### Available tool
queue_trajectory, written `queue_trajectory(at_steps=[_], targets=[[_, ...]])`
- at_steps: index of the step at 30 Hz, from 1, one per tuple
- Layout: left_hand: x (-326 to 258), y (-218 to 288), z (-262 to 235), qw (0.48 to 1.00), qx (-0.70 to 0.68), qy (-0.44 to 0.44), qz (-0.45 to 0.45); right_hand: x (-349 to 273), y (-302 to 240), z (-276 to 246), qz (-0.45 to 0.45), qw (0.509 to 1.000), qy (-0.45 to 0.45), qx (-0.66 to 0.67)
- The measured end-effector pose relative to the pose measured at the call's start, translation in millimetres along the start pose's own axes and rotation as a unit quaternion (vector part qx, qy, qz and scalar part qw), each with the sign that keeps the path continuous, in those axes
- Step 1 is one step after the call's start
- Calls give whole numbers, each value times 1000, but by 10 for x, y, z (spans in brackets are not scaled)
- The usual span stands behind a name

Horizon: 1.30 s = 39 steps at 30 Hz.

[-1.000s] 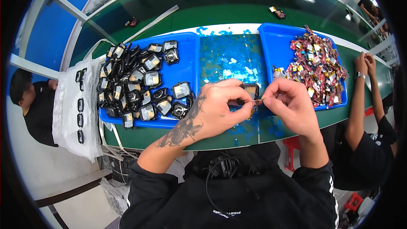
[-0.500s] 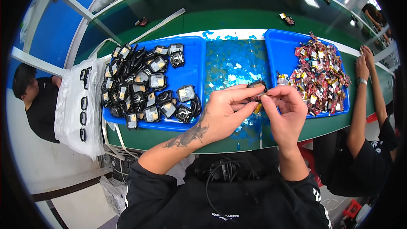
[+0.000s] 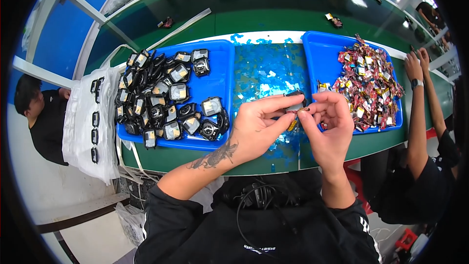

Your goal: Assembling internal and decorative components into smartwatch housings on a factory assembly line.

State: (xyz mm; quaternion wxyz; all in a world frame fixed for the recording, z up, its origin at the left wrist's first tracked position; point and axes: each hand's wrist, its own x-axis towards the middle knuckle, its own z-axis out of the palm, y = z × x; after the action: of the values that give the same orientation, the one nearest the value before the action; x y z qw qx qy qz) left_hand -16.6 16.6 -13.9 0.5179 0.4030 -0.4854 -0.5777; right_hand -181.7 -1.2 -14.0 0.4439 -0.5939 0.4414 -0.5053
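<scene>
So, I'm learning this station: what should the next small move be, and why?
Perhaps hold the dark case steady with the left hand, then gently ease the small reddish part with the right hand: the left grips the case, while the right meets that part, whose attachment is hidden.

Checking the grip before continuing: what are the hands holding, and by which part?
Left hand: a black watch case, pinched by its left side. Right hand: at its right edge; whether it grips the small reddish part there cannot be told.

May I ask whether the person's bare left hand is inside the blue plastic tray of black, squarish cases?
No, the left hand holds a black-and-grey case to the right of that tray.
</scene>
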Motion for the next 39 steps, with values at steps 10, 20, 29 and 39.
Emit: queue_trajectory(at_steps=[10, 20, 29, 39], targets=[[-12, 55, 36, 997, -55, 44, -29, 48, -7, 111, -33, 997, -21, -67], [20, 42, -40, 975, 35, 174, 137, 664, -117, 16, 54, 981, -187, -24], [-916, 1362, -260, 807, 194, 36, 556, 2829, 742, 723, 148, 964, -134, -174], [-1521, 1734, -738, 828, 321, 18, 459, 2684, 533, 499, 149, 954, -112, -236]])
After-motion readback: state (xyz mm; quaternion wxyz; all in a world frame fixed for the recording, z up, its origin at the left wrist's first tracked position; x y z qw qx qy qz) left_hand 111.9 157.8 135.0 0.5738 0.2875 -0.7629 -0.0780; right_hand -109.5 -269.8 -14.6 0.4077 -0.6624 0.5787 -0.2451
